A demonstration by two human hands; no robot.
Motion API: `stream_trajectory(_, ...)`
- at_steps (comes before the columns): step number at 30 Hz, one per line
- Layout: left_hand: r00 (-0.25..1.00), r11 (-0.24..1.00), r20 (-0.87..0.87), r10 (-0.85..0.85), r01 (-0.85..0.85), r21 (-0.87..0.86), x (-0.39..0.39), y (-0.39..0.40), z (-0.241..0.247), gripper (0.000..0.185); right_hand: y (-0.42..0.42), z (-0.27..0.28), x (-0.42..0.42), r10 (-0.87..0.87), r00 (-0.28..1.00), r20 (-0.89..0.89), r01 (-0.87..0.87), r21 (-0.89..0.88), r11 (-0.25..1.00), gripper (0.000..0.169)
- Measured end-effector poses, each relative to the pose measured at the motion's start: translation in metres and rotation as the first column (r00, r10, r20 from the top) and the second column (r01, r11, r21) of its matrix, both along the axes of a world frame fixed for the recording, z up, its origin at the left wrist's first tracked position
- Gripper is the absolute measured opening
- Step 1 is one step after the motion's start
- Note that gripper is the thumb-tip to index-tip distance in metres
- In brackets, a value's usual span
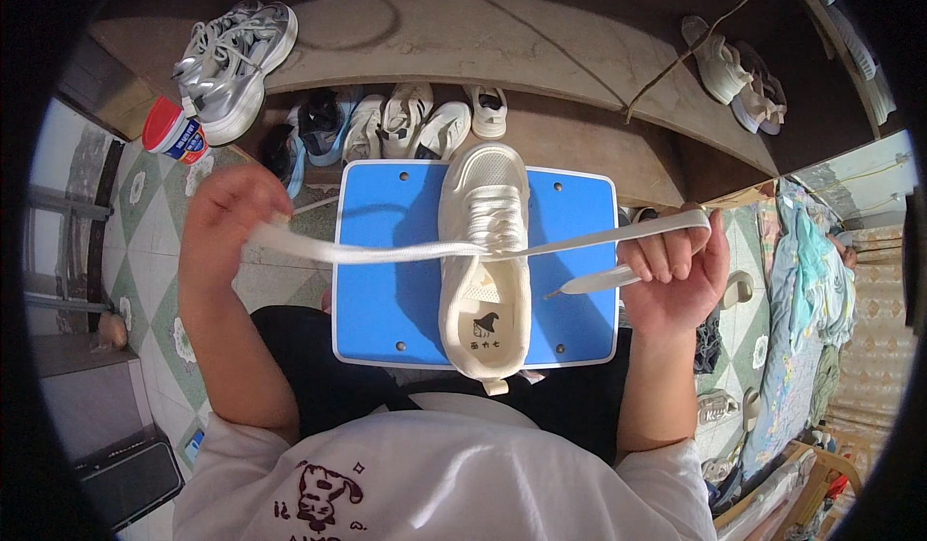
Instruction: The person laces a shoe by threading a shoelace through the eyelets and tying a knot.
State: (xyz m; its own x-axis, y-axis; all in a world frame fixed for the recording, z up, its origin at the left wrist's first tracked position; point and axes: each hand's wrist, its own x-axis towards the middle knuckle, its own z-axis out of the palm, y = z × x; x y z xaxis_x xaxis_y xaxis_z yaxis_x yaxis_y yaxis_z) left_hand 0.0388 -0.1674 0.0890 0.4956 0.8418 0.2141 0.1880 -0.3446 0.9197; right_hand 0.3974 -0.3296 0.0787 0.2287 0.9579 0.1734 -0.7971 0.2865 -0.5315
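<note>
A cream-white sneaker (484, 273) lies on a blue board with a white rim (384, 302), its toe pointing away from me. White laces cross the tongue in several rows. From the top of the lacing, one white lace end (391, 253) runs taut to the left into my left hand (235, 215), which is slightly blurred and closed around it. The other lace end (586, 240) stretches right and wraps over the fingers of my right hand (673, 266). Its loose tip hangs back over the board's right edge. Inside the shoe, the insole bears a dark print.
Ahead stands a wooden shoe shelf (449, 41) with silver sneakers (235, 70) at its left and pale shoes (731, 70) at its right. Several sneakers (405, 121) line the lower level. A red-and-white tub (176, 132) sits left. A bed (782, 338) stands right, with shoes on the tiled floor.
</note>
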Motion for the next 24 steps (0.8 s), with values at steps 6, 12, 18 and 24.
stream_trajectory(6, 0.903, 0.82, -0.43, 0.013, 0.236, 0.521, 0.067, -0.033, 0.0, 0.011, -0.006, 0.0, -0.01, 0.077, 0.99, 0.121, -0.091, 0.11, 0.99, 0.035)
stream_trajectory(12, 0.932, 0.867, -0.121, -0.342, 0.362, 0.342, 0.126, -0.098, -0.012, 0.035, -0.008, 0.003, -0.026, 0.17, 0.979, 0.116, -0.189, 0.183, 0.965, 0.032)
stream_trajectory(18, 0.958, 0.855, -0.186, -0.216, 0.278, 0.438, 0.146, -0.119, -0.019, 0.049, -0.011, 0.005, -0.052, 0.185, 0.983, -0.016, -0.177, 0.211, 0.961, 0.029)
stream_trajectory(24, 0.935, 0.838, -0.108, -0.338, 0.351, 0.419, 0.147, -0.113, -0.027, 0.028, -0.009, 0.001, -0.036, 0.221, 0.975, -0.036, -0.207, 0.226, 0.952, 0.027)
